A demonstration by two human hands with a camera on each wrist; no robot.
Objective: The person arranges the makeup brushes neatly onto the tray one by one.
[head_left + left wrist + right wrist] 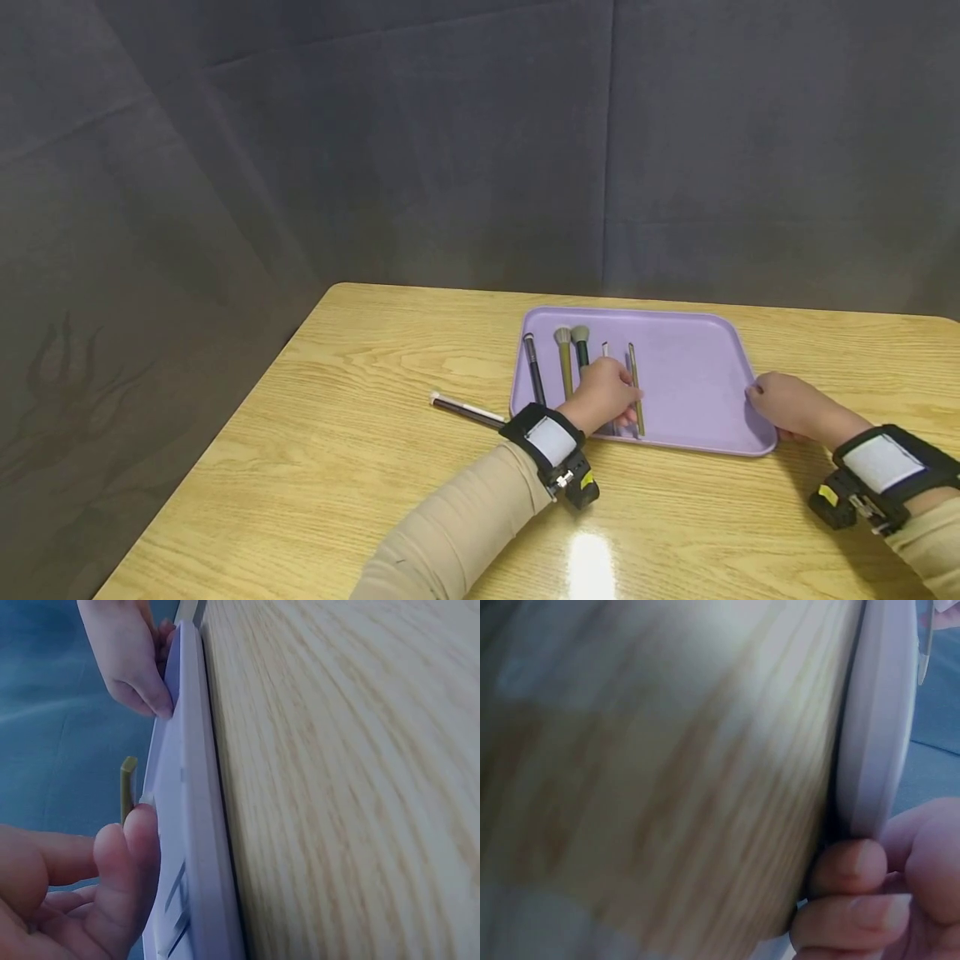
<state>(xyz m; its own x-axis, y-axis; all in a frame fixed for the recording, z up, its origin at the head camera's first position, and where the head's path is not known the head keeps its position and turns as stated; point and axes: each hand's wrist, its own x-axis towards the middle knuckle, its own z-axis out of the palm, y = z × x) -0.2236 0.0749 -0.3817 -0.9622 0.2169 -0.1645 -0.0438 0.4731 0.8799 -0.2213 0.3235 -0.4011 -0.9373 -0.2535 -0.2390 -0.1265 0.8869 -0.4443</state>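
Note:
My left hand (602, 393) is over the purple tray (697, 379) and pinches a thin olive makeup brush (633, 363); the flat end of its handle (128, 776) sticks out past the fingertips in the left wrist view. Under that hand lies another thin brush (606, 348), partly hidden. To its left in the tray are a dark green brush (581, 343), an olive brush with a fluffy head (565, 358) and a black brush (534, 371). With thumb above and fingers below, my right hand (795, 407) grips the tray's right rim near the front corner.
A black brush with a pale tip (467, 409) lies on the wooden table (360, 467), left of the tray, its near end hidden by my left wrist strap. Behind the table hangs a dark grey cloth (465, 150). The table's left edge is visible.

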